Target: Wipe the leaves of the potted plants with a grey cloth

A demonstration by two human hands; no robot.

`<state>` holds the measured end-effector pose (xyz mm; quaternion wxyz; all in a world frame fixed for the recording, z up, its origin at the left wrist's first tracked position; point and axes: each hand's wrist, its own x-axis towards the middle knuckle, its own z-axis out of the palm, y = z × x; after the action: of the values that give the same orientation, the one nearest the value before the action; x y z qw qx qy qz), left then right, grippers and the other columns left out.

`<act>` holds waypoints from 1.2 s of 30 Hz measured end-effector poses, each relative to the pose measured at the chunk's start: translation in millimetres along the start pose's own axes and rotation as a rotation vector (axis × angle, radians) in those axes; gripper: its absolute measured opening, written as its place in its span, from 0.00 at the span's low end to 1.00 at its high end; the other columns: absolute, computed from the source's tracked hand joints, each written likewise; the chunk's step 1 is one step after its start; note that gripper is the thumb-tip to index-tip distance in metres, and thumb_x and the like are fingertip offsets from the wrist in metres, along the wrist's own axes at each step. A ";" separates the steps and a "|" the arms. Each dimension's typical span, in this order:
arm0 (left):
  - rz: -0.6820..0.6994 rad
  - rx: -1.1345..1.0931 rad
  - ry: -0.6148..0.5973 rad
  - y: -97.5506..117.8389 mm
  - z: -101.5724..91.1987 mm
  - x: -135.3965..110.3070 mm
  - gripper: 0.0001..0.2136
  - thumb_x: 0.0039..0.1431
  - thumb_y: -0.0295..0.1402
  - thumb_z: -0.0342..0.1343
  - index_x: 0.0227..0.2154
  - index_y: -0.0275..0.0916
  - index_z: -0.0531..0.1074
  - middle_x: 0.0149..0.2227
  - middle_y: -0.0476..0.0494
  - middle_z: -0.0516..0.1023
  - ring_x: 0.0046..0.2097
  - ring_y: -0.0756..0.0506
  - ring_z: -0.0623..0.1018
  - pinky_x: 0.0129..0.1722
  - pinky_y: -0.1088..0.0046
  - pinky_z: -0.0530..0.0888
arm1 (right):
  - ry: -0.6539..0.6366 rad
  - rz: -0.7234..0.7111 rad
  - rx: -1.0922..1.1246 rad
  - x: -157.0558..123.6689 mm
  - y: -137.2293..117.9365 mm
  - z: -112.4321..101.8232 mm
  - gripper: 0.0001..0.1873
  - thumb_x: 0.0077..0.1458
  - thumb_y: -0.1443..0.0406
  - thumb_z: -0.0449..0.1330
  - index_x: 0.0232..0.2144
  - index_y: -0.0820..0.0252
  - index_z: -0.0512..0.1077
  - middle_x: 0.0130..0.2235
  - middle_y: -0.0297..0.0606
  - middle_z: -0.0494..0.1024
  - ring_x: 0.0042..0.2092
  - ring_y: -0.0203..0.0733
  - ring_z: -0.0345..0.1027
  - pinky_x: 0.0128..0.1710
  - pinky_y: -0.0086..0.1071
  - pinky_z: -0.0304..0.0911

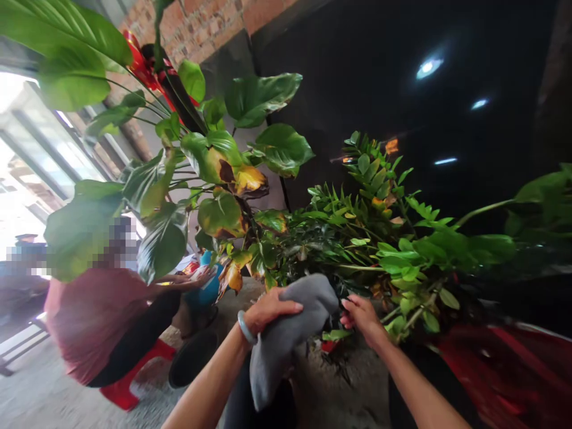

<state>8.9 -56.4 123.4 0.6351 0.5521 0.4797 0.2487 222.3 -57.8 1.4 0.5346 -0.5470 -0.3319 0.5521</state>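
A grey cloth point(295, 333) is draped from my left hand point(273, 308), whose thumb lies on top and whose fingers go out of sight under it. A pale bangle circles that wrist. Just right of the cloth's far end, my right hand point(360, 316) is closed in a pinch among dark leaves and stems. What it grips there is too small and dark to make out. Around both hands grows a green leafy plant point(402, 250) with small leaves. Up and to the left stands a larger broad-leaved plant point(218, 161), some of its leaves yellowed and browned.
At the left a person point(98, 322) in a pink top sits on a red stool point(138, 369), near a blue container point(210, 286). A dark tub point(192, 357) stands on the concrete floor. A red object point(509, 375) is at the lower right, before a glossy black panel point(379, 77).
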 end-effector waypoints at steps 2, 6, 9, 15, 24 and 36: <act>0.126 -0.080 0.071 21.6 1.0 2.9 0.21 0.33 0.40 0.72 0.32 0.34 0.80 0.29 0.44 0.82 0.29 0.46 0.77 0.31 0.72 0.72 | 0.000 -0.008 0.001 0.4 0.6 -0.3 0.12 0.36 0.56 0.60 0.15 0.54 0.62 0.14 0.29 0.68 0.18 0.39 0.66 0.17 0.29 0.59; 0.205 -0.192 0.202 27.8 14.7 25.8 0.21 0.33 0.42 0.72 0.31 0.34 0.79 0.25 0.45 0.80 0.26 0.46 0.76 0.28 0.72 0.71 | 0.000 -0.017 -0.003 1.5 1.2 -0.6 0.13 0.35 0.53 0.60 0.17 0.53 0.62 0.15 0.29 0.68 0.18 0.40 0.68 0.18 0.30 0.62; 0.058 -0.094 0.170 -5.4 23.3 28.5 0.18 0.30 0.39 0.72 0.26 0.35 0.79 0.22 0.47 0.78 0.25 0.46 0.75 0.28 0.71 0.71 | 0.001 -0.018 -0.008 2.1 0.3 -1.2 0.12 0.36 0.55 0.60 0.16 0.53 0.62 0.14 0.28 0.67 0.18 0.40 0.67 0.17 0.30 0.61; 0.002 -0.025 -0.018 -16.8 0.5 -25.4 0.17 0.33 0.37 0.71 0.30 0.35 0.81 0.27 0.45 0.82 0.28 0.45 0.78 0.30 0.73 0.73 | 0.014 -0.014 -0.011 -0.8 -2.7 -3.0 0.10 0.34 0.57 0.59 0.14 0.54 0.63 0.12 0.28 0.67 0.16 0.38 0.64 0.15 0.29 0.58; 0.131 -0.476 0.610 0.4 -2.1 5.6 0.09 0.40 0.35 0.67 0.22 0.37 0.75 0.17 0.50 0.75 0.19 0.50 0.72 0.22 0.75 0.71 | 0.018 -0.020 -0.017 -2.0 -1.6 -1.8 0.11 0.36 0.56 0.59 0.16 0.54 0.64 0.14 0.30 0.69 0.18 0.40 0.67 0.16 0.30 0.61; 0.110 -0.478 0.439 13.0 -16.5 -20.0 0.13 0.38 0.35 0.71 0.28 0.35 0.79 0.23 0.45 0.81 0.23 0.47 0.77 0.24 0.75 0.74 | 0.040 -0.012 -0.016 -5.0 -5.7 -1.7 0.10 0.37 0.57 0.60 0.16 0.55 0.66 0.14 0.29 0.69 0.17 0.39 0.66 0.16 0.29 0.60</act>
<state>-11.2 -62.2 143.5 0.6138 0.3455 0.5028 0.5011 224.4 -61.8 7.8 0.5402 -0.5602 -0.3287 0.5351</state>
